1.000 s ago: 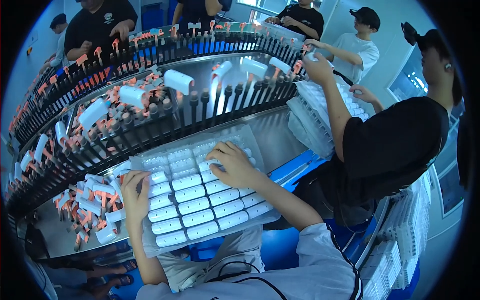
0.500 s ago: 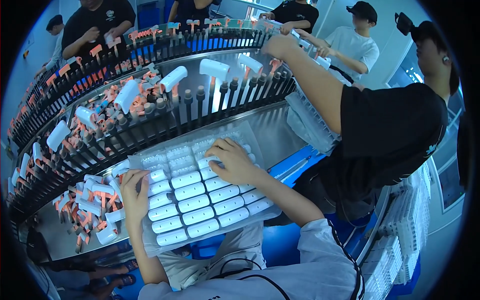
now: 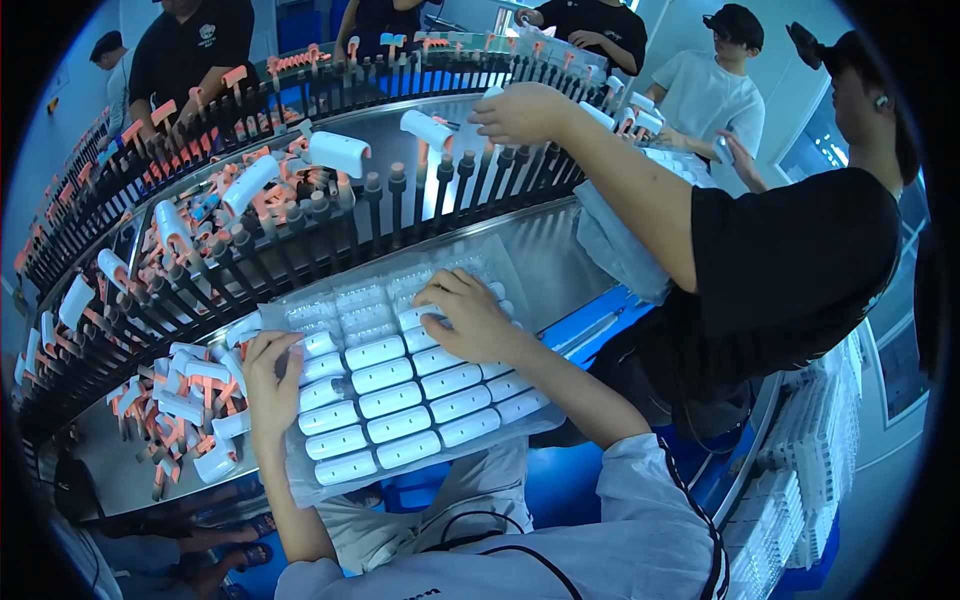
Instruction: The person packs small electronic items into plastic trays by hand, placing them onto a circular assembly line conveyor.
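On a clear plastic tray (image 3: 300, 478) in front of me lie rows of glossy white plastic covers (image 3: 387, 401); its far pockets are vacant. My left hand (image 3: 270, 385) is closed at the tray's left edge, fingertips beside the cover at the end of a row. My right hand (image 3: 468, 318) reaches over the tray from the right. Its thumb and fingers are closed around a white cover (image 3: 413, 317) at the far end of the filled part; the palm hides some of the covers behind it.
A curved conveyor of black posts (image 3: 375, 210) carries white covers on orange holders. Left of the tray is a heap of loose white and orange pieces (image 3: 190, 410). A co-worker's arm (image 3: 630, 190) reaches over the posts from the right. Stacked trays (image 3: 800, 470) stand at lower right.
The covers on the conveyor have shifted left. The co-worker's hand at the right has moved left over the posts. My hands and the tray have barely moved.
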`<action>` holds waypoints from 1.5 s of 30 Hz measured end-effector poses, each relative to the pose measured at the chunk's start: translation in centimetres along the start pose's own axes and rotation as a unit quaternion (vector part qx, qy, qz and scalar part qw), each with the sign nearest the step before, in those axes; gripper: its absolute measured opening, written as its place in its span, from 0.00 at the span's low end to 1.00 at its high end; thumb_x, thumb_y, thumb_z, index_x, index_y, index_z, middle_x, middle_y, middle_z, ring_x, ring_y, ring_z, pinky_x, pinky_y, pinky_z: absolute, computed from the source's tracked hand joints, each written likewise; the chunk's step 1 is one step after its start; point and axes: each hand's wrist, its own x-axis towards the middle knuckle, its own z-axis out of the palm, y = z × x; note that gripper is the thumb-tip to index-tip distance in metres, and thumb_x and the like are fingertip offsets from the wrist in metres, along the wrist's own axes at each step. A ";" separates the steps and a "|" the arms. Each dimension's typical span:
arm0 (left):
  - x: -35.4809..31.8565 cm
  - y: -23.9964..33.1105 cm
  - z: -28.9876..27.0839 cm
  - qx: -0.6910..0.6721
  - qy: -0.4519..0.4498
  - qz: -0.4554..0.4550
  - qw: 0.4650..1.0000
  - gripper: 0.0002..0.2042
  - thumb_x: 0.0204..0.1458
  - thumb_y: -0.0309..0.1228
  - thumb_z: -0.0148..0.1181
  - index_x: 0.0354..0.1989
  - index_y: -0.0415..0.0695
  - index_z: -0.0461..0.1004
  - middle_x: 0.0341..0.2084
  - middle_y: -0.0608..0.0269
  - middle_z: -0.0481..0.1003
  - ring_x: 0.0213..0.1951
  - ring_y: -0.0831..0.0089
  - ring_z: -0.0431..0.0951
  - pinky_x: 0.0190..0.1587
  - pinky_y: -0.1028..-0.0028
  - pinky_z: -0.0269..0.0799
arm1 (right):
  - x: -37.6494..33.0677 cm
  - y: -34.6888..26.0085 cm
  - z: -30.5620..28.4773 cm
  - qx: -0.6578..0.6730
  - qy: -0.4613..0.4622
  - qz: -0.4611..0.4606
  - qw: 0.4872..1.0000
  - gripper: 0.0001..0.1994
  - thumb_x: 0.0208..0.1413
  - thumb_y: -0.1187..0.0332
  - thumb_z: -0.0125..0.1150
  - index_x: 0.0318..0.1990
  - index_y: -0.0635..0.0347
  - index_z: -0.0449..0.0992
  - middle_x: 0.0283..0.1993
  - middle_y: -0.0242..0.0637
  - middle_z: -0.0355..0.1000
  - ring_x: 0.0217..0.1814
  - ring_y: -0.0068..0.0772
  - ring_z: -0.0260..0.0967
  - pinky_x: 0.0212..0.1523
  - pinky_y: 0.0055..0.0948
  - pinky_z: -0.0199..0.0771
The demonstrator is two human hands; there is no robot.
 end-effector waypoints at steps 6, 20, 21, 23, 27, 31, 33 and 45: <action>0.9 0.9 -0.2 0.052 -0.055 0.025 0.997 0.10 0.53 0.25 0.70 0.43 0.38 0.84 0.37 0.59 0.73 0.39 0.62 0.73 0.41 0.67 0.70 | 0.0 0.2 -0.3 0.001 -0.005 0.001 1.000 0.11 0.62 0.65 0.63 0.49 0.55 0.81 0.51 0.36 0.70 0.59 0.42 0.66 0.63 0.44 0.66; 1.9 1.8 -0.2 0.022 -0.047 0.047 0.998 0.11 0.64 0.28 0.61 0.49 0.35 0.75 0.45 0.47 0.78 0.47 0.50 0.79 0.52 0.60 0.72 | 0.0 0.2 -0.5 0.049 0.043 -0.037 0.997 0.07 0.67 0.69 0.58 0.49 0.58 0.76 0.48 0.41 0.73 0.56 0.46 0.69 0.60 0.44 0.68; 1.9 1.9 0.0 -0.002 -0.050 -0.005 0.999 0.11 0.67 0.29 0.57 0.51 0.35 0.73 0.46 0.44 0.78 0.47 0.48 0.79 0.52 0.59 0.73 | 0.1 0.3 -0.5 0.076 0.047 -0.004 0.996 0.07 0.68 0.69 0.57 0.49 0.58 0.76 0.46 0.41 0.74 0.54 0.47 0.70 0.59 0.44 0.68; 2.3 3.0 0.1 0.005 -0.069 -0.018 0.997 0.12 0.69 0.30 0.54 0.54 0.35 0.72 0.47 0.41 0.78 0.48 0.46 0.79 0.53 0.58 0.73 | 0.0 0.3 -0.6 0.101 0.053 0.033 0.993 0.06 0.69 0.69 0.56 0.48 0.58 0.75 0.44 0.42 0.75 0.53 0.47 0.71 0.57 0.44 0.68; 3.5 2.7 0.5 -0.002 -0.050 0.052 0.997 0.15 0.71 0.29 0.48 0.62 0.37 0.70 0.50 0.37 0.78 0.52 0.42 0.79 0.55 0.57 0.72 | -0.2 0.0 -0.2 0.071 0.079 -0.014 0.994 0.07 0.69 0.67 0.56 0.48 0.58 0.75 0.44 0.43 0.76 0.52 0.49 0.71 0.56 0.46 0.67; 4.8 2.8 0.8 0.037 -0.085 0.133 0.987 0.14 0.71 0.29 0.48 0.58 0.37 0.75 0.50 0.38 0.78 0.52 0.39 0.78 0.57 0.57 0.72 | -0.4 -0.6 -0.3 0.001 0.076 -0.076 0.994 0.10 0.66 0.64 0.61 0.50 0.57 0.76 0.47 0.42 0.77 0.53 0.48 0.71 0.58 0.46 0.66; 4.2 2.8 1.0 0.025 -0.082 0.135 0.987 0.14 0.68 0.31 0.53 0.55 0.35 0.77 0.48 0.40 0.79 0.51 0.40 0.78 0.55 0.57 0.72 | -0.4 -0.6 -0.1 -0.007 0.069 -0.064 0.996 0.12 0.65 0.62 0.63 0.50 0.56 0.77 0.47 0.42 0.77 0.55 0.47 0.71 0.59 0.46 0.66; 1.7 2.0 0.6 0.002 -0.085 0.123 0.989 0.17 0.52 0.26 0.68 0.51 0.37 0.81 0.41 0.53 0.74 0.47 0.54 0.76 0.51 0.64 0.71 | 0.4 -0.5 -0.3 0.025 0.014 -0.020 0.999 0.13 0.63 0.59 0.63 0.47 0.58 0.78 0.47 0.42 0.76 0.57 0.48 0.71 0.60 0.46 0.67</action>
